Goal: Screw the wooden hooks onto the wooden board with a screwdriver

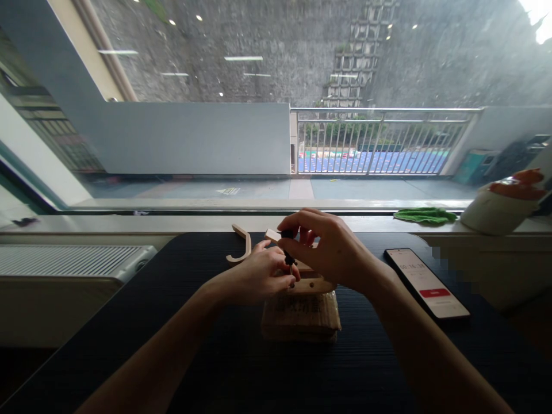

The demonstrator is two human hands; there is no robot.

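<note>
My right hand (334,244) pinches the black handle of a small screwdriver (288,234) from above, holding it upright. Its thin shaft points down at a pale wooden piece (322,286) with dark round holes along its side. My left hand (256,276) closes around the left end of this piece, its fingertips close to the screwdriver's tip. Both hands hide much of the wooden part, so any screw under the tip cannot be made out. Beneath lies a brown cardboard box (302,322). A curved, hook-shaped wooden piece (246,244) rests beyond my left hand.
On the right of the dark table (207,368) lies a phone (426,282) with a timer on its screen. A green cloth (425,215) and a white pot (495,210) stand on the windowsill (194,223). A white radiator (69,261) is at the left.
</note>
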